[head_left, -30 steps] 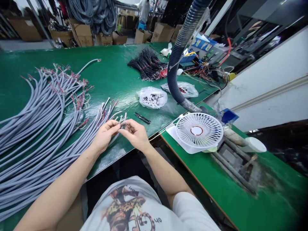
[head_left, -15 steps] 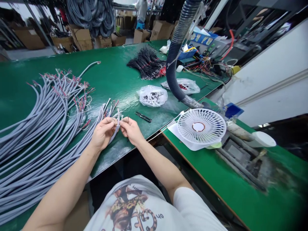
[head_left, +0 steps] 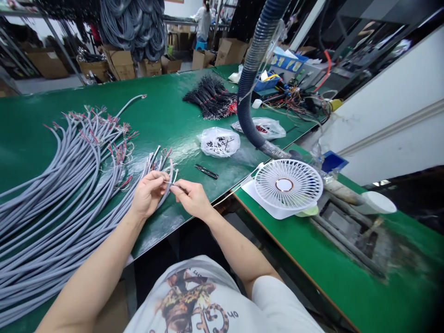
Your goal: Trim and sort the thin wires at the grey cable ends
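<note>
My left hand (head_left: 150,193) is closed, its fingertips pinching thin wire beside the upright end of a grey cable (head_left: 171,170). Just to the right, my right hand (head_left: 193,198) pinches a short, thin dark piece (head_left: 179,188), too small to name surely, its tip close to the left fingertips. Stripped cable ends with coloured wires (head_left: 163,157) lie behind my fingers. Thread snips (head_left: 206,171) rest on the green table beyond my right hand. A clear plastic bag (head_left: 219,142) of small black and white pieces sits farther back.
Bundles of grey cables (head_left: 65,185) cover the left side. Black wire bundles (head_left: 211,98) and another bag (head_left: 261,127) lie at the back. A flexible hose (head_left: 247,97) hangs down right of centre, near a white fan (head_left: 288,187). A person (head_left: 203,22) is far off.
My right hand has moved slightly right and turned, knuckles more on top. The dark piece, upright before, now points toward the left fingertips. My left hand stays almost in place.
</note>
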Demonstrator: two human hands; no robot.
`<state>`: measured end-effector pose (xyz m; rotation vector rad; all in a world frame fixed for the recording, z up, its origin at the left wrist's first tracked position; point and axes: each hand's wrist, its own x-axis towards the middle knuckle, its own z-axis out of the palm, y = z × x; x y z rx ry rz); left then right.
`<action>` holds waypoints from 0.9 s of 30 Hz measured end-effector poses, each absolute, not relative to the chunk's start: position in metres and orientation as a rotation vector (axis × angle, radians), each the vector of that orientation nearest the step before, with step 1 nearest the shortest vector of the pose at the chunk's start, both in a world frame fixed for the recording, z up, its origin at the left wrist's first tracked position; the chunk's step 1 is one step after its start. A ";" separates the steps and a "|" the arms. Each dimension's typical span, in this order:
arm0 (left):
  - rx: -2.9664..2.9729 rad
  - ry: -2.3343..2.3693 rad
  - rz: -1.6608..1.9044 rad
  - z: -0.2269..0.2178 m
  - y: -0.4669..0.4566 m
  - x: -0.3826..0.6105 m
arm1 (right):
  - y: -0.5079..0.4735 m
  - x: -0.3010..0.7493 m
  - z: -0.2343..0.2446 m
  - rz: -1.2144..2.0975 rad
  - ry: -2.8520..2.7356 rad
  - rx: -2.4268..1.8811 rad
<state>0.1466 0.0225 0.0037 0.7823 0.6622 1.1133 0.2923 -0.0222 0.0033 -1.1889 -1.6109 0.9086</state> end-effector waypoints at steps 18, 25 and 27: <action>0.851 0.629 0.985 0.002 0.031 0.141 | -0.009 0.289 0.000 0.831 -1.603 -1.251; 1.014 0.817 1.088 0.002 0.026 0.147 | 0.007 0.319 -0.016 0.798 -1.522 -1.473; 1.006 0.795 1.137 0.003 0.028 0.145 | 0.016 0.328 -0.029 0.723 -1.468 -1.573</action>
